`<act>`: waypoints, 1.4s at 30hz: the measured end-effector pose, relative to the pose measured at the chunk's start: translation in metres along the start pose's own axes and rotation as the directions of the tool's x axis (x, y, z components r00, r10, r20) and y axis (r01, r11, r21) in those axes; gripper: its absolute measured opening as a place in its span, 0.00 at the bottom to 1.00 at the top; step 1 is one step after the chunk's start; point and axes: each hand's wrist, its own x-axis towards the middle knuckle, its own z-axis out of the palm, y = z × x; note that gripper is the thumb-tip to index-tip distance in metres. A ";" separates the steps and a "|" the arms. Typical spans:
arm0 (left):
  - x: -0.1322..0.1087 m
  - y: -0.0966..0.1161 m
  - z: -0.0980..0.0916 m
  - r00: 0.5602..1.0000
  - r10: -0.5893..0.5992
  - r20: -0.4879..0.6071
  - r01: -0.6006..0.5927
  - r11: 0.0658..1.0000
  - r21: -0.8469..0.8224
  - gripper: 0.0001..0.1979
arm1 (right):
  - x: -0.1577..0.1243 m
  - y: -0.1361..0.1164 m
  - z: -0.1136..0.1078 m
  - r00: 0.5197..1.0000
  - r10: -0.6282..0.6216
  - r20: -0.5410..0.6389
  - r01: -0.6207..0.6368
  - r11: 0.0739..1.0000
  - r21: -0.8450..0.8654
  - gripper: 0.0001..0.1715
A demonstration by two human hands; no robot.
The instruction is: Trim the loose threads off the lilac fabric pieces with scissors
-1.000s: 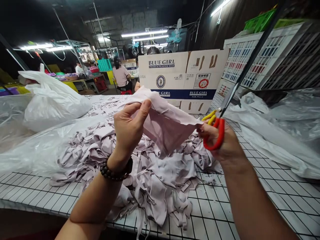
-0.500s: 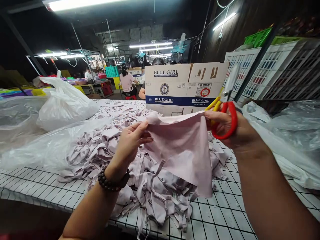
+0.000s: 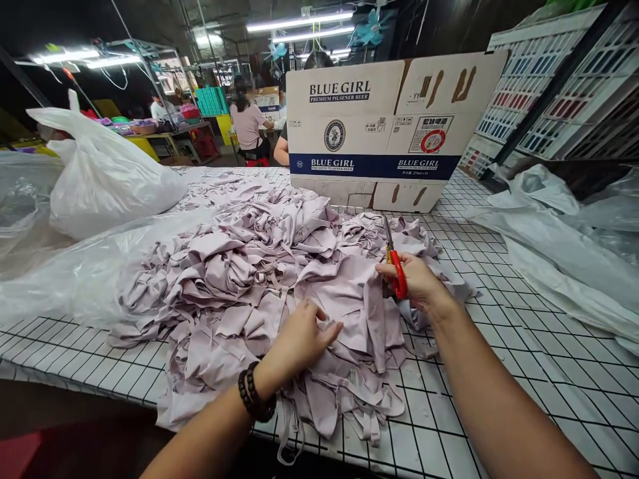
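A heap of pale lilac fabric pieces and strips (image 3: 259,279) covers the middle of a white tiled table (image 3: 499,399). My left hand (image 3: 302,339), with a dark bead bracelet at the wrist, presses down on a flat fabric piece (image 3: 349,313) at the heap's near side, fingers curled onto the cloth. My right hand (image 3: 414,283) grips red-handled scissors (image 3: 394,266) with the blades pointing up and away, and it rests on the right edge of the same piece.
A Blue Girl cardboard box (image 3: 379,126) stands behind the heap. A full white plastic bag (image 3: 100,179) lies at the left on clear plastic sheeting (image 3: 50,286). More plastic sheeting (image 3: 564,246) is at the right, with crates (image 3: 549,86) behind. People sit at tables far back.
Both hands have come down from holding a fabric piece stretched in the air; the piece now lies on the heap under them. The scissors dropped with the right hand.
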 end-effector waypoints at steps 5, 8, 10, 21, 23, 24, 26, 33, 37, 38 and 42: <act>0.005 -0.003 0.005 0.986 0.002 0.169 -0.017 0.996 0.087 0.12 | -0.001 -0.005 -0.005 0.989 -0.088 -0.119 0.090 0.996 0.013 0.29; 0.003 -0.003 0.000 0.962 -0.087 0.258 0.139 0.972 -0.188 0.16 | -0.017 -0.009 -0.007 0.974 -0.142 -0.176 0.151 0.988 0.037 0.31; -0.002 0.001 -0.004 0.933 -0.144 0.331 0.279 0.870 -0.407 0.19 | -0.037 -0.010 -0.005 0.984 -0.143 -0.110 0.150 0.987 0.058 0.29; -0.025 0.037 -0.004 0.818 -0.092 0.568 0.549 0.418 -0.724 0.20 | -0.107 0.031 0.054 0.957 0.006 0.290 -0.140 0.885 0.444 0.31; -0.027 0.036 -0.004 0.823 -0.050 0.566 0.527 0.440 -0.727 0.21 | -0.108 0.028 0.056 0.969 -0.013 0.248 -0.108 0.877 0.467 0.28; -0.028 0.036 -0.003 0.830 -0.040 0.556 0.510 0.455 -0.730 0.21 | -0.108 0.026 0.056 0.972 -0.027 0.234 -0.089 0.878 0.470 0.27; -0.028 0.034 -0.003 0.873 -0.034 0.486 0.427 0.534 -0.730 0.23 | -0.109 0.022 0.056 0.978 -0.064 0.199 -0.034 0.891 0.453 0.26; -0.026 0.032 -0.004 0.993 0.108 -0.053 -0.119 0.865 -0.487 0.24 | -0.114 0.030 0.066 0.976 -0.112 0.187 0.021 0.902 0.431 0.26; -0.024 0.027 0.000 0.977 0.100 0.188 0.074 0.668 -0.740 0.23 | -0.114 0.038 0.070 0.964 -0.103 0.247 -0.012 0.905 0.425 0.25; -0.023 0.026 0.002 0.971 0.099 0.219 0.112 0.618 -0.778 0.23 | -0.113 0.039 0.067 0.962 -0.095 0.255 -0.021 0.909 0.417 0.26; -0.020 0.019 0.007 0.979 0.061 0.194 0.119 0.600 -0.791 0.24 | -0.116 0.033 0.040 0.983 -0.081 0.164 0.040 0.970 0.240 0.27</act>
